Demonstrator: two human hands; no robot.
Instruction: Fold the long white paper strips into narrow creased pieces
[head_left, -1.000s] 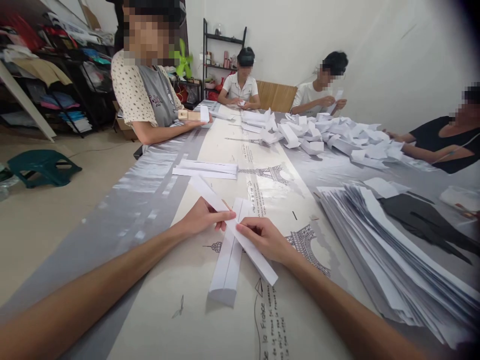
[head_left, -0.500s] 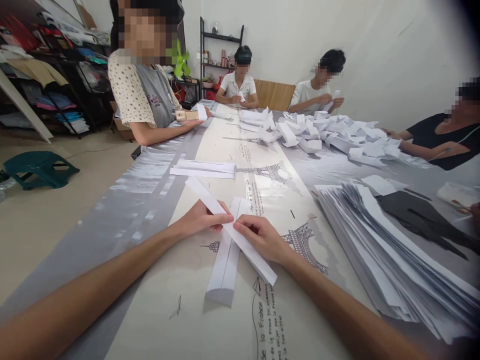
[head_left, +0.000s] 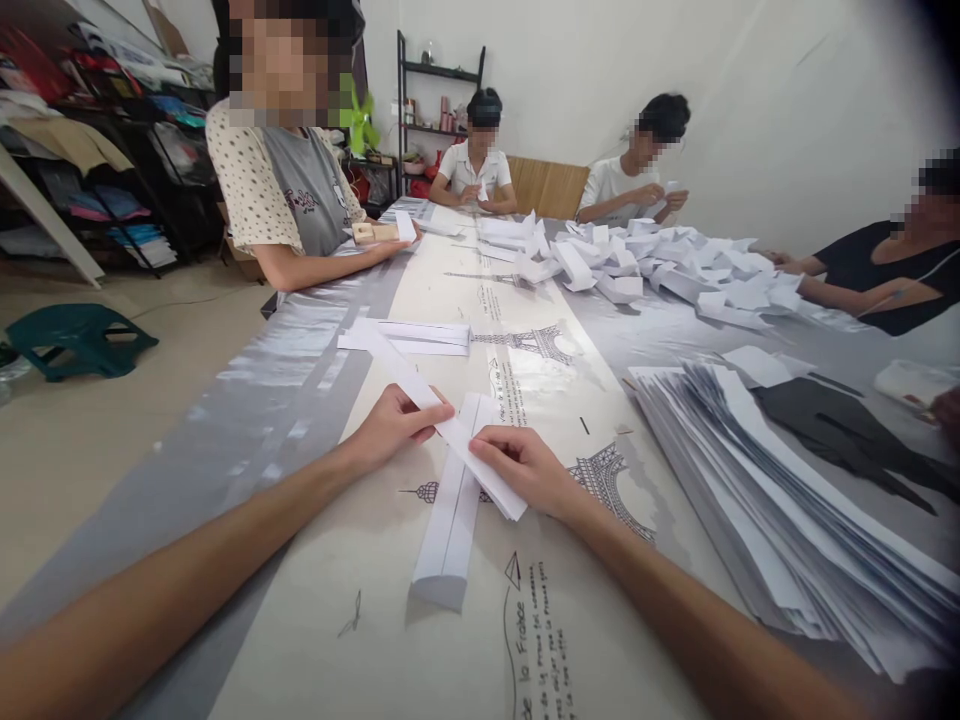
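Tablecloth [head_left: 300, 420] lay bare to the left of the hands and toward the near edge, while a fanned stack of sheets [head_left: 787, 500] crowded the right. Both the left hand [head_left: 394, 425] and the right hand [head_left: 525, 470] pinched the long paper strip [head_left: 401, 372] between thumb and fingers, above a folded piece [head_left: 450, 535] lying on the cloth. Fingertips beneath the strip were hidden. Since a second earlier, the strip had slid away from the person, leaving less of it past the right hand.
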